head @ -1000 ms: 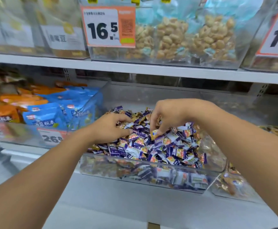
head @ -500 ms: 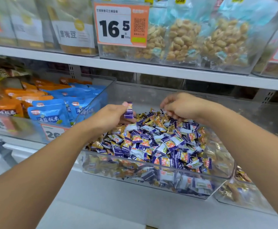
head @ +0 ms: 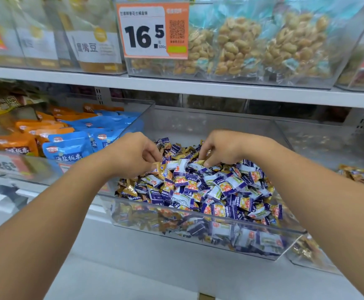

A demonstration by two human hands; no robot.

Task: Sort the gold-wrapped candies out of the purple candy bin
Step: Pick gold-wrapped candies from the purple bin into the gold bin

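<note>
Both hands have dropped back into the heap since half a second ago: the left let the purple piece it held aloft go out of sight and now works at a gold one, while the right has slid down from the back of the pile onto its crest.

Big picture first: the white shelf [head: 198, 87] runs across, and below it sits the clear candy bin [head: 209, 234], tilted toward the viewer, its front wall showing wrappers stacked right down to the floor. Filling it, the purple candies [head: 220, 191], small pillow packs in purple and white with orange-yellow patches, heaped high. Scattered through them, mostly along the left edge and the back, are the gold-wrapped candies [head: 131, 189], shiny crinkled foil, tan to brassy.

Left hand [head: 131, 156] at the pile's left side, fingers curled, thumb and fingertips pinching a gold candy [head: 158, 166] by its upper edge, right at the top of the heap. Right hand [head: 222, 148] arched over the crest, fingers bent down, fingertips [head: 207, 163] pressing into the wrappers; whether it actually grips one, I cannot tell.

Off left, blue snack packs [head: 68, 148] in the neighbouring bin; above, the price tag [head: 152, 31].
</note>
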